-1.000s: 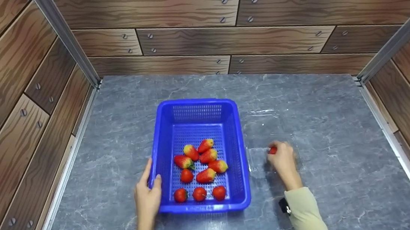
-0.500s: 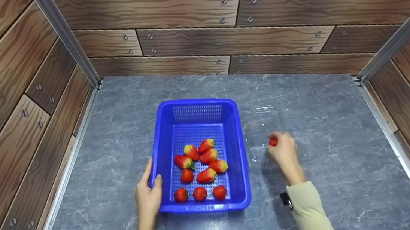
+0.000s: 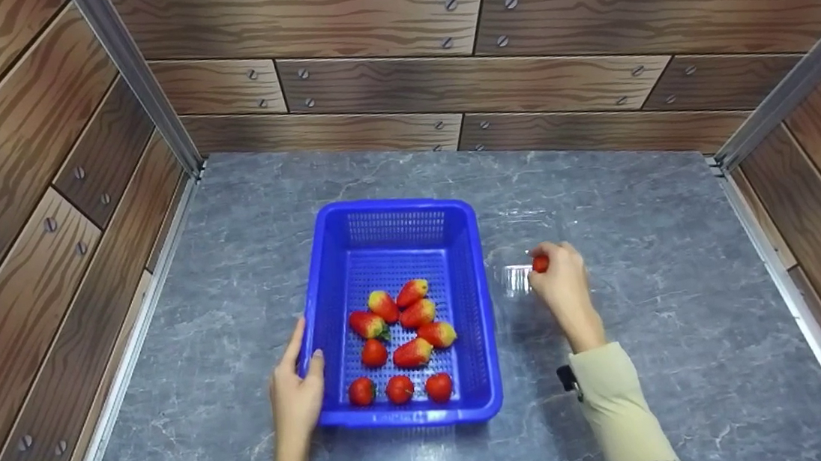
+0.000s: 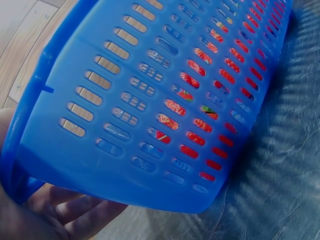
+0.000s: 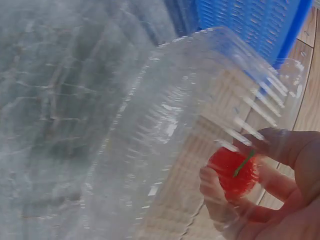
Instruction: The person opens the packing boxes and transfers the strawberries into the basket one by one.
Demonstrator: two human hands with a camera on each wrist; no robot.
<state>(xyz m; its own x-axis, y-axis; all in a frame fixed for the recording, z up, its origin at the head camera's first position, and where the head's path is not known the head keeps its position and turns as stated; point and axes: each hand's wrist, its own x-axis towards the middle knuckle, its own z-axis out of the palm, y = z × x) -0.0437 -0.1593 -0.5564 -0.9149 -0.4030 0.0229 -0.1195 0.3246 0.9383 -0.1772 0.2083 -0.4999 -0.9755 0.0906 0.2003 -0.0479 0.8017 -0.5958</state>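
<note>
A blue plastic basket [image 3: 393, 203] stands in front of me. Inside lie several red strawberries with yellow ends [image 3: 412, 352] and several round red tomatoes [image 3: 399, 390]. My left hand [image 3: 296, 399] grips the basket's left rim, thumb over the edge and fingers along the outside; in the left wrist view the fingers [image 4: 82, 212] curl beneath the rim. To the right of the basket, my right hand [image 3: 565, 287] pinches a small tomato [image 5: 232, 172] with a green stem. A clear plastic box [image 5: 165, 120] overlaps those fingertips in the right wrist view.
Both hands work over a grey marbled tabletop [image 3: 688, 294]. Wood-patterned panels [image 3: 395, 74] enclose it at the back and both sides, with metal rails along the corners. The clear box is faint in the head view, next to the basket's right side.
My right hand has moved forward, away from me, with the tomato in its fingers. The clear box's near glints have shifted forward too. Left hand and basket stay put.
</note>
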